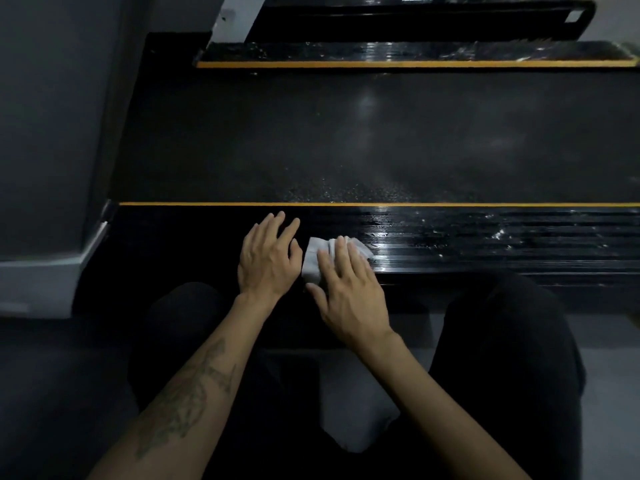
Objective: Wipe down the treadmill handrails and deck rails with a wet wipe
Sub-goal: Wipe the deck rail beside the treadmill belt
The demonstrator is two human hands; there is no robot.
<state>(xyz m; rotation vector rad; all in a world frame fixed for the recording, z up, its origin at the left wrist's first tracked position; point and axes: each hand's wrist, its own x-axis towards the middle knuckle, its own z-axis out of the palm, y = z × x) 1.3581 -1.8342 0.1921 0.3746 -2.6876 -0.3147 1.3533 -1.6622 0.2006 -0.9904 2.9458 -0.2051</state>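
Down on the near deck rail (450, 237), the right hand (349, 289) lies flat on a white wet wipe (313, 261), fingers straight and pressing it onto the ribbed black surface rather than curling round it. The left hand (268, 258) rests just beside it, fingers spread and relaxed, holding nothing, only steadying on the same rail.

From where I stand, the wipe looks bunched into a loose pad, soft and limp, so it should fold or roll under the palm if pushed too lightly at one edge. Being damp, it will likely cling a bit to the grooves and drag. A flat palm over its middle seems the sensible hold, with the fingertips pinning the leading edge.

To the right of the wipe the rail shines and carries pale specks, so that stretch probably wants more passes. Beyond the yellow stripe (346, 204) lies the belt (346, 140), and past it the far rail (415, 53), also speckled. No handrails are in view.
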